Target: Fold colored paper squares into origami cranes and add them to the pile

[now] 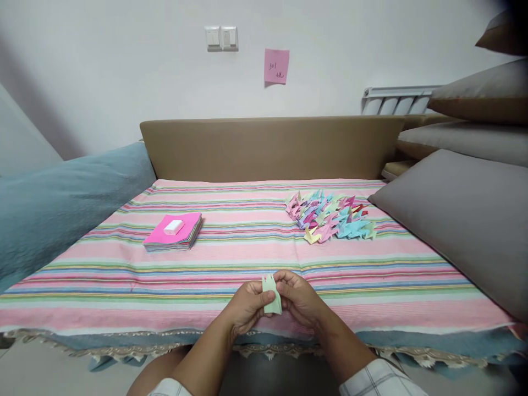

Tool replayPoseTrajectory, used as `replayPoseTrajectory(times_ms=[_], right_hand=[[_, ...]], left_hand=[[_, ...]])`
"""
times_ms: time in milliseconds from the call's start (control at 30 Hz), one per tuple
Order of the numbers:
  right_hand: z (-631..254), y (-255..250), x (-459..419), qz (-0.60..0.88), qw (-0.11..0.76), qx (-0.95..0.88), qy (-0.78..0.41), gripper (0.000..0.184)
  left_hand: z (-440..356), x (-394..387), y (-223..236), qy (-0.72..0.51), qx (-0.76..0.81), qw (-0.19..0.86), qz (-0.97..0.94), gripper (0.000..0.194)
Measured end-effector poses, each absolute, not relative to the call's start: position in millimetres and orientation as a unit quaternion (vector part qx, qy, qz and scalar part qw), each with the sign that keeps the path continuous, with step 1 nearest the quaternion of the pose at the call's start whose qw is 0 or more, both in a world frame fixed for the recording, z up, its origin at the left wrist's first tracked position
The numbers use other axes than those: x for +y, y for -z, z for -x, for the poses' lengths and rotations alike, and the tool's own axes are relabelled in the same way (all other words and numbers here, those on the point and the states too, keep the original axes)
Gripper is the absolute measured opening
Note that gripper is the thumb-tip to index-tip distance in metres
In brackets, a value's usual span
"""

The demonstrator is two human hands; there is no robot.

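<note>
A small, folded pale-green paper piece (270,301) is standing upright between both hands, over the front of the pink striped cloth (124,264). The left hand (247,304) is pinching its left side, thumb lying across the face; the right hand (301,300) is gripping its upper right edge, fingers held narrow. Both forearms (208,352) are slanting inward.

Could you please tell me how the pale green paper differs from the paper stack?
The pale green paper is held by the left hand and right hand, while the paper stack lies on the striped cloth. The pale green paper is small and folded; the paper stack is larger, with many flat layers. The paper stack's top is bright pink, unlike the pale green paper. Both look like paper.
</note>
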State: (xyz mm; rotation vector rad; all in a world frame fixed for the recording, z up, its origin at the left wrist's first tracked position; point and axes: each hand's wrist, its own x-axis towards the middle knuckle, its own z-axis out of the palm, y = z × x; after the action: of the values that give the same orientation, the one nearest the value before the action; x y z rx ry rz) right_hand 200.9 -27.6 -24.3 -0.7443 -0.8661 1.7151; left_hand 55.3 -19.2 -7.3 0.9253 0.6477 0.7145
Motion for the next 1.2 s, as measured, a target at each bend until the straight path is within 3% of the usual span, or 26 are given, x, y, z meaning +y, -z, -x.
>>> replayPoseTrajectory(times_ms=[267,533,733,967,1200], right_hand=[[-198.4,24.6,-30.4,0.256,0.501,-0.318,-0.763,0.044],[-201.1,28.1,-29.3,0.277,0.511,-0.351,-0.734,0.041],[-214.4,29.8,-23.0,0.346,0.513,-0.531,-0.579,0.033],[-221.6,23.0,-25.0,0.405,0.500,-0.698,-0.314,0.005],[-215.4,21.1,-27.4,0.378,0.526,-0.745,-0.159,0.011]], left_hand=[[-53.0,-18.9,10.2,-0.332,0.287,0.792,-0.424,0.043],[-51.3,-19.1,7.6,-0.328,0.297,0.788,-0.429,0.040],[-44.7,-12.3,7.2,-0.309,0.332,0.738,-0.499,0.035],[-44.0,-9.4,8.0,-0.308,0.376,0.678,-0.552,0.036],[-47.0,-11.5,5.2,-0.344,0.383,0.674,-0.529,0.037]])
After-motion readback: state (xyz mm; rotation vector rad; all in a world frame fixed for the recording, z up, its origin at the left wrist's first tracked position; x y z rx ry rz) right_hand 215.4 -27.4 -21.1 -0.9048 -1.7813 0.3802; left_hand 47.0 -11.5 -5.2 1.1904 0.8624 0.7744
